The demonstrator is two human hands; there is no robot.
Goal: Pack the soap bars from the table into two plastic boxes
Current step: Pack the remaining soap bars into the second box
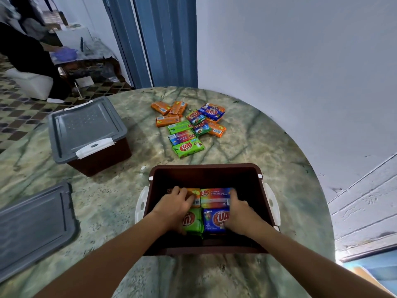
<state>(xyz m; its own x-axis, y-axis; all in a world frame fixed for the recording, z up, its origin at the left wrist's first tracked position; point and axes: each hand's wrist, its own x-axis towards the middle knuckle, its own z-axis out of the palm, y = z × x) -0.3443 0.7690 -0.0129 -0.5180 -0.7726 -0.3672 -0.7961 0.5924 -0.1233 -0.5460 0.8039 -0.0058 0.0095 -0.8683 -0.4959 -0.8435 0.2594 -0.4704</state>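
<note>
An open brown plastic box stands in front of me on the marble table. Inside lie an orange soap bar, a multicolour bar, a green bar and a blue bar. My left hand is in the box, fingers curled over the orange bar. My right hand bends its fingers over the right end of the multicolour bar, its thumb on the blue bar. Several more wrapped soap bars lie in a loose pile beyond the box.
A second brown box with a grey lid clipped on stands at the left. A loose grey lid lies at the near left. A white wall runs close along the table's right. Another person works at the far left.
</note>
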